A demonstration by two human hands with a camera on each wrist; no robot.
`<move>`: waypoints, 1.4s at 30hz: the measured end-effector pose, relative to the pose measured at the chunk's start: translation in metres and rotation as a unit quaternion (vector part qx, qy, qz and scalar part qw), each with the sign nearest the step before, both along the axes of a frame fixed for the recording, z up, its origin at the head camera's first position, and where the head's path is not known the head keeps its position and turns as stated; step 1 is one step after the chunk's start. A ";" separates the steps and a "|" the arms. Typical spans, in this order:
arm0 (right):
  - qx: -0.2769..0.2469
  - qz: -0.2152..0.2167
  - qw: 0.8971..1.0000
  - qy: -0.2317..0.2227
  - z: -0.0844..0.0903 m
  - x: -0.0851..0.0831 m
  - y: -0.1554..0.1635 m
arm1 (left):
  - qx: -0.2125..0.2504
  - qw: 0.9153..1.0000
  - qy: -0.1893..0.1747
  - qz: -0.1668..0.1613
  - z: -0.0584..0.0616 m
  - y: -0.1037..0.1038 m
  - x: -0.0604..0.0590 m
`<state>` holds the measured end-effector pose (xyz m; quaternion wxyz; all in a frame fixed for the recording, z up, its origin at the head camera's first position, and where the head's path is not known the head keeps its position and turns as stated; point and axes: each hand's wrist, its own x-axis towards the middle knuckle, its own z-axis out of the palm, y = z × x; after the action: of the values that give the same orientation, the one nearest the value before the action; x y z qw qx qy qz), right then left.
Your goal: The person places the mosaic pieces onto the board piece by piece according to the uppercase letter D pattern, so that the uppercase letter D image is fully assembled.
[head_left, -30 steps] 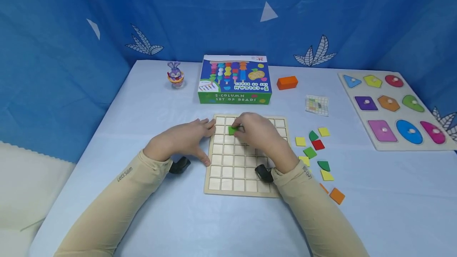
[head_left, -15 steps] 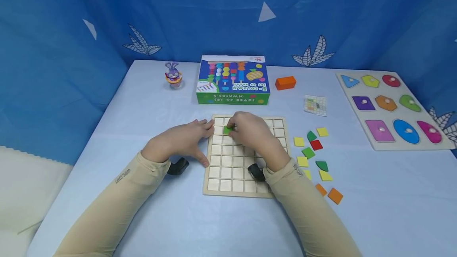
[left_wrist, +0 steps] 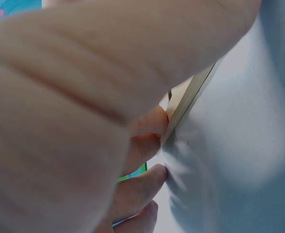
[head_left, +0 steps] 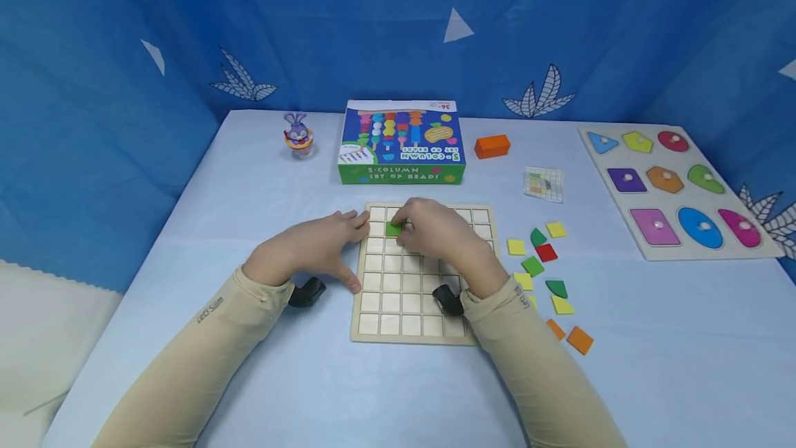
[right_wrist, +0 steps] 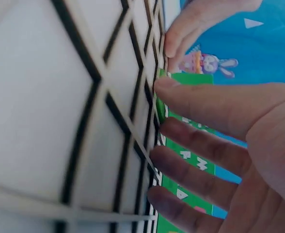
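Observation:
In the head view a pale wooden grid board [head_left: 390,303] lies on the table. My right hand [head_left: 435,230] pinches a green square tile [head_left: 393,229] at a cell near the board's upper left. In the right wrist view the thumb and index finger are at the edges of this green tile [right_wrist: 161,104], and the other fingers are extended above the grid. With thumb and fingers spread, my left hand [head_left: 314,244] touches the board's left edge. The left wrist view shows its fingertips against the board's side [left_wrist: 188,99].
Loose yellow, green, red and orange tiles [head_left: 546,252] lie right of the board. Beyond it stand a bead-set box [head_left: 401,140], a rabbit figure [head_left: 298,135] and an orange block [head_left: 492,146]. A pattern card [head_left: 544,184] and a knobbed shape puzzle [head_left: 668,209] lie at the right.
My right hand has moved slightly left with the green tile, from beside the cell to the second column of the grid. The left hand stays at the board's edge.

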<state>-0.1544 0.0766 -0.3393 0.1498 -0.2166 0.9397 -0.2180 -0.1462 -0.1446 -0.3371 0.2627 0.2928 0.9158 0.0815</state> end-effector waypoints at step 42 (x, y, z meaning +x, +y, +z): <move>0.054 -0.091 0.974 -0.201 0.029 0.015 0.176 | 0.008 1.000 0.000 -0.008 -0.001 0.001 0.000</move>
<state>-0.1394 0.2524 -0.3102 0.3265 -0.0736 0.9166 -0.2189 -0.1462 -0.1439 -0.3377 0.2604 0.3024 0.9128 0.0870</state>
